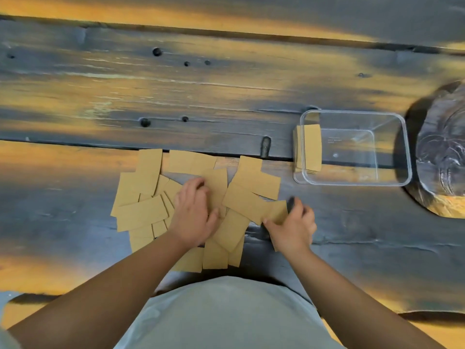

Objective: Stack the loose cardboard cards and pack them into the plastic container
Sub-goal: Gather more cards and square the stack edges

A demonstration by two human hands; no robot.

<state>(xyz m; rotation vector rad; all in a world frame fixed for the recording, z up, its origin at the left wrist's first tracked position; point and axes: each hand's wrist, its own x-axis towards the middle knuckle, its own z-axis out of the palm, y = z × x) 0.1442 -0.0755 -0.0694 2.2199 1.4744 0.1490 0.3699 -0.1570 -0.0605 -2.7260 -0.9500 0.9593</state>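
Observation:
Several loose tan cardboard cards point(141, 212) lie scattered and overlapping on the dark wooden table in front of me. My left hand point(193, 217) rests on the middle of the pile, fingers curled onto the cards. My right hand point(292, 227) pinches one card point(278, 211) at the pile's right edge. To the right stands a clear plastic container point(392, 182), with a small stack of cards point(312, 147) upright against its left wall.
A dark round wooden slab point(442, 152) lies just right of the container. The table point(176, 84) has knot holes and a plank seam behind the pile. My torso in a grey shirt is at the near edge.

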